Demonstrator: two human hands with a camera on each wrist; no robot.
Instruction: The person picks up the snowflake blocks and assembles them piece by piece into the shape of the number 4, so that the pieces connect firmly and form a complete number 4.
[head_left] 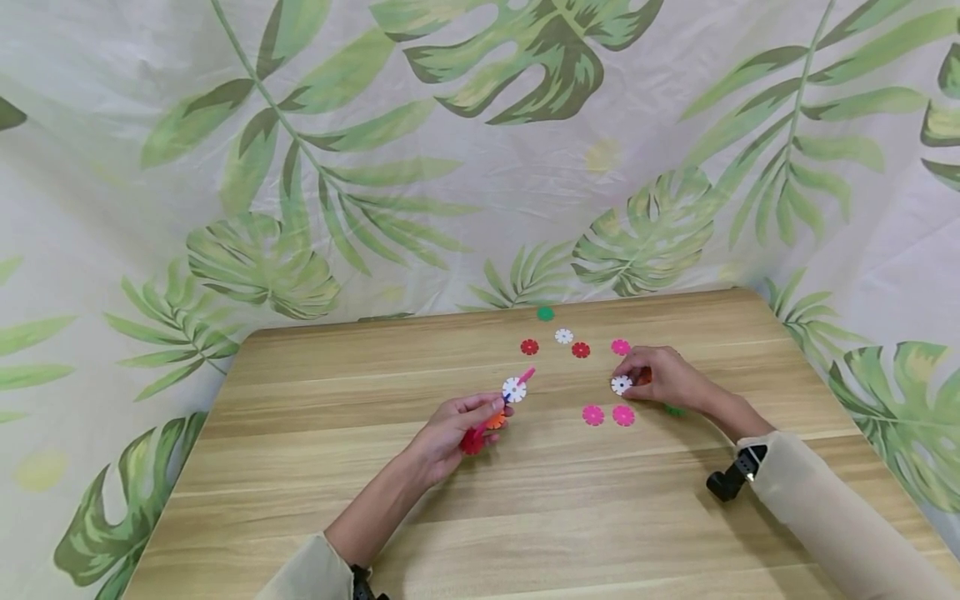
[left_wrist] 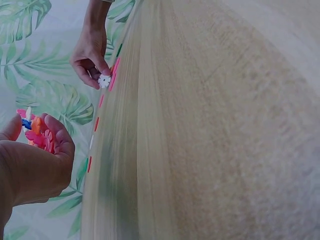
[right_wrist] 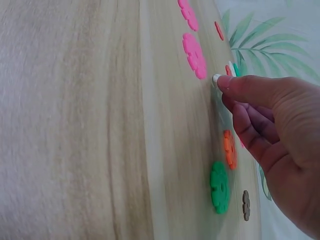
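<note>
My left hand [head_left: 450, 433] grips a small cluster of notched plastic discs fitted together above the table. A white disc [head_left: 511, 385] and an edge-on pink disc [head_left: 528, 375] stick out at its upper end. Lower down are an orange disc [head_left: 496, 422] and a red disc [head_left: 472, 443]; a blue piece [left_wrist: 26, 123] shows between thumb and fingers. Over to the right, my right hand [head_left: 671, 377] pinches a separate white disc [head_left: 616, 389] between thumb and fingertips. Its other fingers curl loosely, and the two hands are apart.
Two pink discs [head_left: 593, 415] lie nearest the right hand, with another pink one [head_left: 620, 346] behind. Red discs [head_left: 529, 347], a white disc [head_left: 563, 336] and a green disc [head_left: 545, 313] lie farther back. Orange [right_wrist: 230, 150], green [right_wrist: 219, 189] and brownish [right_wrist: 246, 205] discs lie beside the right hand.
</note>
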